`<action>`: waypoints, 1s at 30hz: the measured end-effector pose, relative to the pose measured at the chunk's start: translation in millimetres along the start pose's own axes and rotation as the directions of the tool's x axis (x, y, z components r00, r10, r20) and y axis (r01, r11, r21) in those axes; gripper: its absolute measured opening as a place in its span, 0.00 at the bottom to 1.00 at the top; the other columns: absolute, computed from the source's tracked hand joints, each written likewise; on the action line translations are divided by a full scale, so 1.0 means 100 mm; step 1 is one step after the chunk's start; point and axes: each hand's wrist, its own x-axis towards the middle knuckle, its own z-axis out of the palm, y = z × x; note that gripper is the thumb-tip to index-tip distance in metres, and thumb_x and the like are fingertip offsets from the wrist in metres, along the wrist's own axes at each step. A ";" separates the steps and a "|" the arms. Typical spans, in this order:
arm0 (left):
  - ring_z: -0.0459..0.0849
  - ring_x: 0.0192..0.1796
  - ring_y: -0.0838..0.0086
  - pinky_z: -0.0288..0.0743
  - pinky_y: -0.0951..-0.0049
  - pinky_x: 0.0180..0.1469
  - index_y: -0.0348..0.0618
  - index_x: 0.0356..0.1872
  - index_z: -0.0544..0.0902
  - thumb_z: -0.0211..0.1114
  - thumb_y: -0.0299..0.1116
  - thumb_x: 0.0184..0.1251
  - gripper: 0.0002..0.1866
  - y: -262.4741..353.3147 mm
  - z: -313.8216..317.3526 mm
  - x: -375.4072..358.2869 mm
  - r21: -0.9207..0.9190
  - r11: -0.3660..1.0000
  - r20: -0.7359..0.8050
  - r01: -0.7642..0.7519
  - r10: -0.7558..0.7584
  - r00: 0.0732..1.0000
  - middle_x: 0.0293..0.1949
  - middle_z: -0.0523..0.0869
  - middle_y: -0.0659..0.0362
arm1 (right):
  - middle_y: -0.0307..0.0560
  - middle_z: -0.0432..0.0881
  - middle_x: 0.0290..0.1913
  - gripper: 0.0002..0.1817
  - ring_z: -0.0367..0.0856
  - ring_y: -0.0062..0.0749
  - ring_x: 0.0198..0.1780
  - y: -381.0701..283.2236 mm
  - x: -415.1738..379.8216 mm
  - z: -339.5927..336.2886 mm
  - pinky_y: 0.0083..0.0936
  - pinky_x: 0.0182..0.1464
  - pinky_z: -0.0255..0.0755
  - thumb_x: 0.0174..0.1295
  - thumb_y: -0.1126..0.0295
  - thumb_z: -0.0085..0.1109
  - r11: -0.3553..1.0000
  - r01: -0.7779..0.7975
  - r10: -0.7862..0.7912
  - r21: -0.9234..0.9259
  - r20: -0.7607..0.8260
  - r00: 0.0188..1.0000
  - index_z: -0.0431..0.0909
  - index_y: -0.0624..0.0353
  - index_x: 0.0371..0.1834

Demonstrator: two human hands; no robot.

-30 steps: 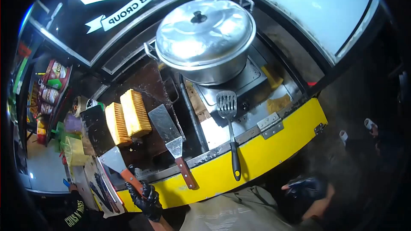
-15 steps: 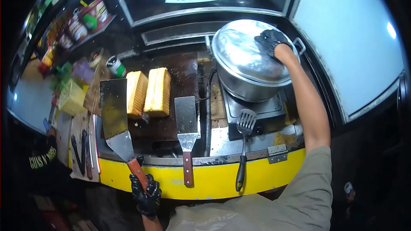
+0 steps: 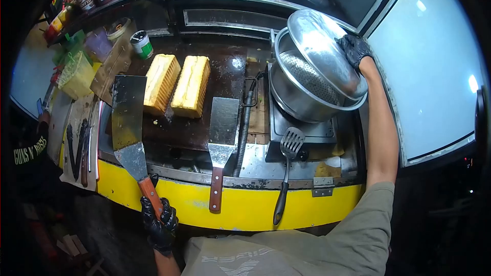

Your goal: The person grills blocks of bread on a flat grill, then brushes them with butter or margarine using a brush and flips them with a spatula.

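In my gloved left hand [image 3: 159, 221] is a wide spatula [image 3: 130, 140], its wooden handle wrapped by my fingers and its blade pointing up over the griddle's left side. My gloved right hand [image 3: 354, 51] grips the top of a shiny domed lid [image 3: 319, 41], which is tilted over a large steamer pot [image 3: 302, 107]. Through the gap a perforated steamer insert [image 3: 302, 71] shows. The lid's knob is hidden under my glove. Two ridged bread loaves [image 3: 162, 84] lie side by side on the dark griddle [image 3: 225, 66], apart from the spatula's blade.
The pot stands on a gas stove [image 3: 271, 138]. A second spatula [image 3: 223, 128] and a slotted turner [image 3: 290, 148] rest across the front edge. Knives [image 3: 79, 148] lie at the left, near a tin can [image 3: 141, 44]. Another person's sleeve [image 3: 30, 151] is at far left.
My right hand has lifted and tilted the lid, so the pot's inside now shows. My left hand still holds the spatula. The whole view has shifted a little.
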 end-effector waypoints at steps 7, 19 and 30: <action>0.60 0.12 0.83 0.54 0.81 0.14 0.48 0.26 0.71 0.49 0.62 0.68 0.26 -0.05 -0.12 -0.02 -0.027 0.999 -0.045 0.045 -0.046 0.998 0.13 0.64 0.69 | 0.63 0.78 0.38 0.17 0.75 0.58 0.44 -0.19 -0.22 0.15 0.44 0.46 0.68 0.65 0.57 0.51 0.998 0.058 -0.058 0.026 -0.004 0.998 0.77 0.63 0.33; 0.63 0.14 0.84 0.58 0.82 0.15 0.50 0.64 0.65 0.47 0.54 0.73 0.26 -0.03 -0.23 -0.18 -0.115 0.989 -0.014 -0.090 0.089 0.996 0.17 0.67 0.68 | 0.64 0.78 0.37 0.17 0.76 0.58 0.43 -0.18 -0.16 0.26 0.43 0.46 0.68 0.64 0.58 0.51 0.999 0.037 -0.037 0.012 0.027 0.999 0.77 0.64 0.32; 0.64 0.16 0.85 0.59 0.83 0.17 0.50 0.69 0.61 0.48 0.51 0.74 0.28 0.11 -0.33 -0.24 -0.148 0.987 0.003 -0.065 0.066 0.998 0.18 0.66 0.69 | 0.65 0.63 0.68 0.44 0.62 0.54 0.69 -0.44 -0.24 -0.11 0.36 0.70 0.55 0.64 0.40 0.42 0.948 -0.308 0.318 -0.081 0.303 0.898 0.51 0.65 0.72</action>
